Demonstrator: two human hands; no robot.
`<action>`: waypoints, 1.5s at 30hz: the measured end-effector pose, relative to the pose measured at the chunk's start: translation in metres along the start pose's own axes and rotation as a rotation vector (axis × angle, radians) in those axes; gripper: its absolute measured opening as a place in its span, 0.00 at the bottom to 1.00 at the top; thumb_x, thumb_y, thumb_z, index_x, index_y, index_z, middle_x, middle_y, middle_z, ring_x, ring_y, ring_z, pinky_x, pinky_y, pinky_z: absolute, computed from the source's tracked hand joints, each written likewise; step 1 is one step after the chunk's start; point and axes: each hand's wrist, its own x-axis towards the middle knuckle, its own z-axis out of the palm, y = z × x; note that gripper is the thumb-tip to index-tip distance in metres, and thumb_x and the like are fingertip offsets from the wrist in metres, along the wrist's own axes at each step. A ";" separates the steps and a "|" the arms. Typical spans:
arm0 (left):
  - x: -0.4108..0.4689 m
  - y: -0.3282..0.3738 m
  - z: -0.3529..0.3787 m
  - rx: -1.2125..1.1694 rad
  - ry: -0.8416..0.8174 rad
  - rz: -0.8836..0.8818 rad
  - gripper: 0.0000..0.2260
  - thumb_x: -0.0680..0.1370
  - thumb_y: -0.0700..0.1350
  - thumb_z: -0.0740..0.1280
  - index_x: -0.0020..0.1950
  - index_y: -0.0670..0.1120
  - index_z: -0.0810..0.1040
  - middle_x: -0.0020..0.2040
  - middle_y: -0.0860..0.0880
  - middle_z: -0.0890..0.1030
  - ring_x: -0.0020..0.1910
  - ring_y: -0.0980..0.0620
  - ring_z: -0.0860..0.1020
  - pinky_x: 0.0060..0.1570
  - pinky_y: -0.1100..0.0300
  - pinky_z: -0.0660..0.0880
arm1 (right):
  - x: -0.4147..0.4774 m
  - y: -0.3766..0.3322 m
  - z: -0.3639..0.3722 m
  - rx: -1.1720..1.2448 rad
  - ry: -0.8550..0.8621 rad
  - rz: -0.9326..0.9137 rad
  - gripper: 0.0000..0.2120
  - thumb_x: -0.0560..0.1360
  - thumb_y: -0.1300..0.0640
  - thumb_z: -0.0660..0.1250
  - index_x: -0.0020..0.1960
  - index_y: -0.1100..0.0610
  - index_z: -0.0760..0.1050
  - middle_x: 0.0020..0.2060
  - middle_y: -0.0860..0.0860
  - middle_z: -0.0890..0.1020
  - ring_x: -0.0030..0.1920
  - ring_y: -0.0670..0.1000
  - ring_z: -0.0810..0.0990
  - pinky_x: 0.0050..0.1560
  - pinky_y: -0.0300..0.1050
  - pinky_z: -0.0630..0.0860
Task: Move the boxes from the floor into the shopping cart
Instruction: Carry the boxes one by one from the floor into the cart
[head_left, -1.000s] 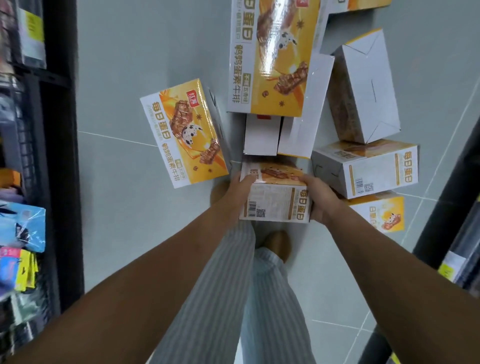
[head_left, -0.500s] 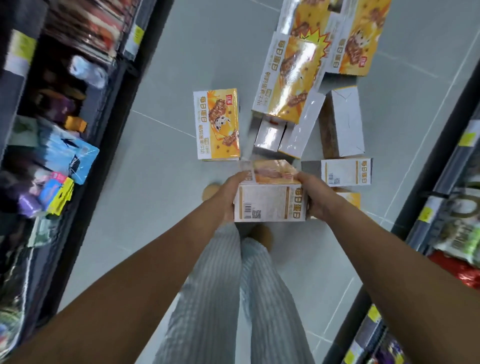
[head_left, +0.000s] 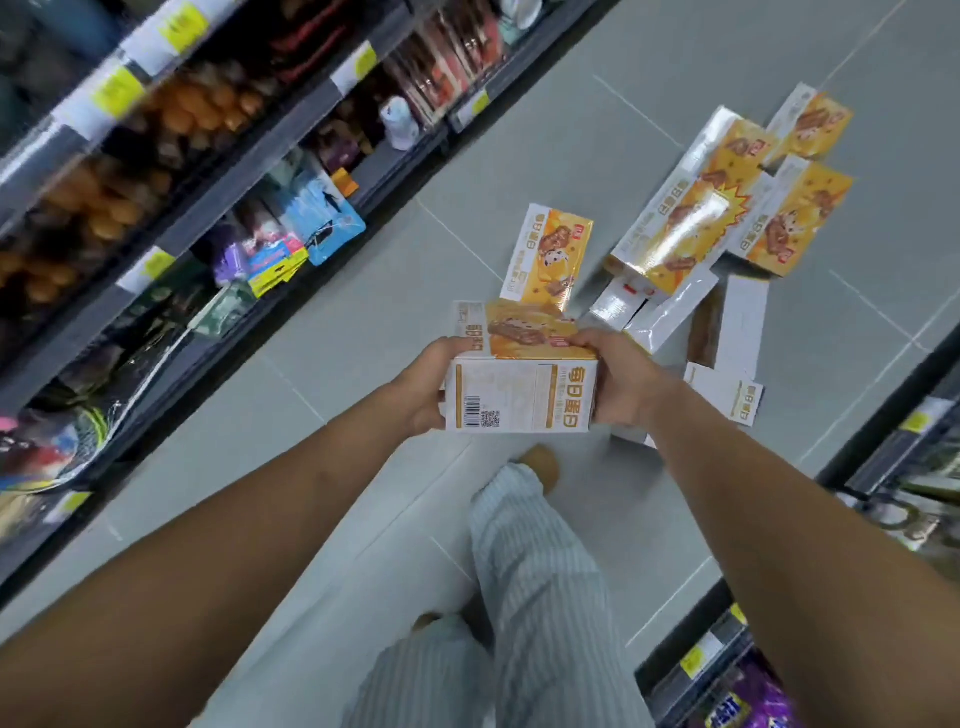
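White-and-orange box (head_left: 519, 389) clamped between both hands, held above floor. Left hand (head_left: 423, 387) curled round left end; right hand (head_left: 621, 384) gripping right end, fingers over top edge. Both arms stretched forward. Other boxes (head_left: 680, 234) scattered on grey tiled floor (head_left: 545, 130) beyond. Stocked shelves (head_left: 171, 197) line aisle's left.

Grey tiled floor (head_left: 649, 73) bears scattered boxes (head_left: 680, 228) (yellow-and-white).

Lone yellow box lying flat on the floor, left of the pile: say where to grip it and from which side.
Probably take the lone yellow box by its two long edges, coming from above: it lies flat, face up, apart from the pile.
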 end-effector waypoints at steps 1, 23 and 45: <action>-0.020 -0.013 -0.020 -0.041 0.008 0.034 0.24 0.69 0.55 0.64 0.63 0.51 0.76 0.61 0.43 0.79 0.64 0.41 0.75 0.60 0.39 0.72 | -0.007 0.009 0.019 -0.046 -0.014 -0.006 0.21 0.63 0.48 0.71 0.53 0.53 0.77 0.54 0.56 0.78 0.63 0.58 0.78 0.63 0.64 0.71; -0.456 -0.394 -0.287 -0.718 0.551 0.497 0.10 0.80 0.49 0.57 0.59 0.50 0.72 0.49 0.46 0.80 0.45 0.47 0.79 0.49 0.52 0.73 | -0.267 0.321 0.446 -1.004 -0.472 -0.208 0.14 0.75 0.41 0.64 0.50 0.51 0.75 0.44 0.54 0.82 0.44 0.56 0.81 0.44 0.48 0.77; -0.596 -0.557 -0.485 -1.323 1.039 0.505 0.13 0.80 0.55 0.59 0.56 0.47 0.74 0.43 0.46 0.82 0.40 0.48 0.82 0.44 0.54 0.78 | -0.329 0.506 0.792 -1.537 -0.902 0.016 0.16 0.76 0.39 0.63 0.46 0.51 0.78 0.45 0.54 0.83 0.50 0.57 0.81 0.48 0.58 0.77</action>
